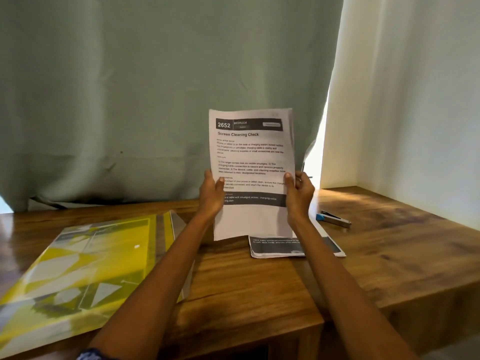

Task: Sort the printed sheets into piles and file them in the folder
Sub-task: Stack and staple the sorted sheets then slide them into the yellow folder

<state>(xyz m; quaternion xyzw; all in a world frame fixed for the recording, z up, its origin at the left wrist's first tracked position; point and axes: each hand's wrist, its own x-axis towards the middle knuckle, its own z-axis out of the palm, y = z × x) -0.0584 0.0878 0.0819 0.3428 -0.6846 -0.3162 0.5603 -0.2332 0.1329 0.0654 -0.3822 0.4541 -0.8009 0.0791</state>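
Observation:
I hold a small stack of printed sheets (251, 154) upright above the wooden table (259, 287); the front page is headed "Screen Cleaning Check". My left hand (211, 195) grips the stack's left edge, thumb on the front. My right hand (298, 194) grips the right edge the same way. Under the stack, more printed sheets (278, 247) lie flat on the table. A yellow patterned folder (78, 276) lies closed at the left, partly over the front edge.
A stapler (333, 219) with a blue end lies on the table to the right of the sheets. A green curtain (155, 100) hangs behind the table, a white curtain (405, 100) at the right. The table steps down at the front right.

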